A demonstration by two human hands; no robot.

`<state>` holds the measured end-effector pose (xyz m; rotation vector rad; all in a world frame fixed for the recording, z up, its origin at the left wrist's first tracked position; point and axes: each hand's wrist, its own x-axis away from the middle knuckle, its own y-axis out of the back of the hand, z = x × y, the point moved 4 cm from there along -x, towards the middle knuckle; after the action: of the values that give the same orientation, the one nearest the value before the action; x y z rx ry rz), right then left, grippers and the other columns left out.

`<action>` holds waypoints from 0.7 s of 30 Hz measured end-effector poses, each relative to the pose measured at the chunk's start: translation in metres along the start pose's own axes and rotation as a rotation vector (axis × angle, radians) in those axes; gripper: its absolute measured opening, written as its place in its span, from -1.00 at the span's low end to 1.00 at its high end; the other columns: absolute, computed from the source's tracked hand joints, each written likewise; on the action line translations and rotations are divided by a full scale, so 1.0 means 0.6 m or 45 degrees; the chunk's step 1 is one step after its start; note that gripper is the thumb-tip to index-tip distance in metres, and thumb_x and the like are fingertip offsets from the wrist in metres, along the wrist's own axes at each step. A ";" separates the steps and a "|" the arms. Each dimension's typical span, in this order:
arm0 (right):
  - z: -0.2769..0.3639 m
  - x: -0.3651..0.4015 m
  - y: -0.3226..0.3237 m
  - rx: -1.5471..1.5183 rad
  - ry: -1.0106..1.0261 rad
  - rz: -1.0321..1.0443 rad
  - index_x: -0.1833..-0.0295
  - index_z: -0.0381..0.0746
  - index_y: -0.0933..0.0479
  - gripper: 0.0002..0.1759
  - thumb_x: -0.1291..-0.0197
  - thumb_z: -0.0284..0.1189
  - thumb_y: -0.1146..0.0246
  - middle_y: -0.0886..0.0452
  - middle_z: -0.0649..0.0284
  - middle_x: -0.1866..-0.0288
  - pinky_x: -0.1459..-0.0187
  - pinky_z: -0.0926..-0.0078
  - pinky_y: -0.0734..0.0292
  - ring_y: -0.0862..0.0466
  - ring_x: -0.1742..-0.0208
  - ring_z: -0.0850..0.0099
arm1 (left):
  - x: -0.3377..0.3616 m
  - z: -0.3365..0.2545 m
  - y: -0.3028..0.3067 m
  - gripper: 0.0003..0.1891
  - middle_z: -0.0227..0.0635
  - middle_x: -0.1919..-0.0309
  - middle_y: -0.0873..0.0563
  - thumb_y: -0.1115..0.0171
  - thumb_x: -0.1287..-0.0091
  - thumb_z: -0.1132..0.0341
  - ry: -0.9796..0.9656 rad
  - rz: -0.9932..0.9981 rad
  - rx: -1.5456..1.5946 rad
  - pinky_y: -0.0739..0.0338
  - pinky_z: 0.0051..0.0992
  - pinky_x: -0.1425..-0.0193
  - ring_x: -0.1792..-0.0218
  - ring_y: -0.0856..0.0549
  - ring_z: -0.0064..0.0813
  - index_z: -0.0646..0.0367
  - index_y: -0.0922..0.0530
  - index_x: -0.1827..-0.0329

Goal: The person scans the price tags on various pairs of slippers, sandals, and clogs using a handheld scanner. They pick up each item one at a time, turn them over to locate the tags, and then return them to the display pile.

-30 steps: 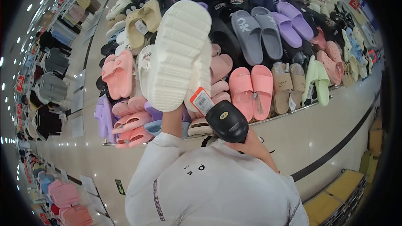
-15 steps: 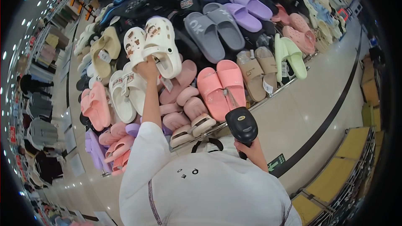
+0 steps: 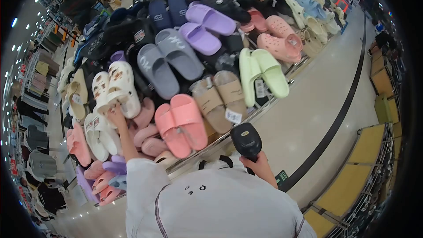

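2 white clogs [image 3: 115, 86] on the shoe rack [image 3: 273, 102], 1 scanner [image 3: 246, 140] in hand.
Left hand [image 3: 115, 115] at the clogs' heel ends, grip can't tell; right hand [image 3: 260, 167] closed round the black scanner, low by the chest. Near the clogs, 2 each: pink slides [image 3: 181, 123], grey slides [image 3: 169, 61], tan slides [image 3: 220, 99], green slides [image 3: 262, 72]. Delta: 1 s ago one white sole was up at the scanner; now the clogs lie among the pairs and the scanner has dropped away.

A glossy cream floor [image 3: 317, 101] stretches past, crossed by a curving black stripe [image 3: 339, 123]. Clothing racks [image 3: 37, 150] line the left aisle under spot lights [image 3: 15, 21] — yellow carts [image 3: 368, 150] stand at right.
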<state>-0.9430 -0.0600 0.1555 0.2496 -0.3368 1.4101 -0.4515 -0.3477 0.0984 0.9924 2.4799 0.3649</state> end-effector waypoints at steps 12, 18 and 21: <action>0.021 -0.079 0.239 -0.035 -0.062 -0.117 0.31 -0.31 -0.43 -0.80 0.03 -0.53 -0.31 -0.48 0.37 0.53 0.51 0.64 -0.33 -0.43 0.56 0.63 | 0.414 -0.326 -0.188 -0.67 -0.11 0.09 -0.46 -0.17 -0.12 0.36 -0.517 0.179 -0.005 -0.26 -0.35 -0.08 0.08 -0.44 -0.22 0.33 -0.41 0.08; -0.003 -0.065 0.258 -0.099 -0.094 -0.251 0.29 -0.33 -0.45 -0.75 0.06 -0.49 -0.34 -0.52 0.34 0.52 0.50 0.65 -0.34 -0.45 0.55 0.63 | 0.587 -0.412 -0.349 -0.88 -0.14 0.35 -0.55 -0.14 -0.14 0.39 -0.685 1.088 0.158 -0.42 -0.31 0.17 0.27 -0.53 -0.12 0.21 -0.52 0.29; -0.011 -0.041 0.275 -0.138 -0.122 -0.364 0.28 -0.34 -0.45 -0.75 0.07 -0.49 -0.34 -0.53 0.33 0.51 0.49 0.64 -0.34 -0.46 0.55 0.62 | 0.657 -0.426 -0.406 -0.83 -0.13 0.42 -0.57 -0.12 -0.15 0.36 -0.622 1.413 0.107 -0.47 -0.31 0.26 0.36 -0.57 -0.11 0.24 -0.51 0.24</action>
<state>-1.1084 -0.0559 0.1353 0.2659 -0.4372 1.0971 -0.9737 -0.2632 0.1048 2.1227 1.3344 0.2798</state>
